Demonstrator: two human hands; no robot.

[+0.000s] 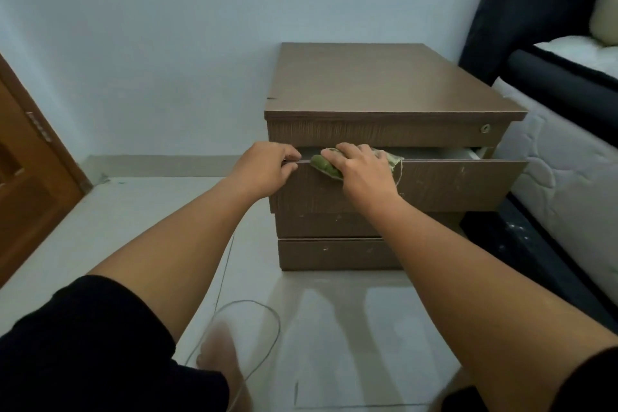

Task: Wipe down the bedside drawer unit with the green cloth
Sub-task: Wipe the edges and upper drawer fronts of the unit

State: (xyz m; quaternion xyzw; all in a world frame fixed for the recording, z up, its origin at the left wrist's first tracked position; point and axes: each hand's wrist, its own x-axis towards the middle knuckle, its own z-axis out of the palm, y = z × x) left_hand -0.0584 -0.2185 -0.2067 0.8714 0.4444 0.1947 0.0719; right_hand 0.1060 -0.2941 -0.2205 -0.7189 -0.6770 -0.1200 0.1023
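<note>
The brown wooden bedside drawer unit [384, 87] stands against the pale wall, beside the bed. Its second drawer [451, 182] is pulled out a little. My left hand [267, 165] grips the top edge of that drawer front at its left end, fingers curled over the edge. My right hand [361, 167] holds the bunched green cloth [322, 165] on the same top edge, just right of the left hand. Part of the cloth sticks out on both sides of the hand, with a loose thread hanging at the right.
A bed with a white mattress [561, 177] and dark frame stands close on the right. A brown door [30, 177] is at the left. A thin cable [264, 358] loops on the pale tiled floor near my foot [220, 354].
</note>
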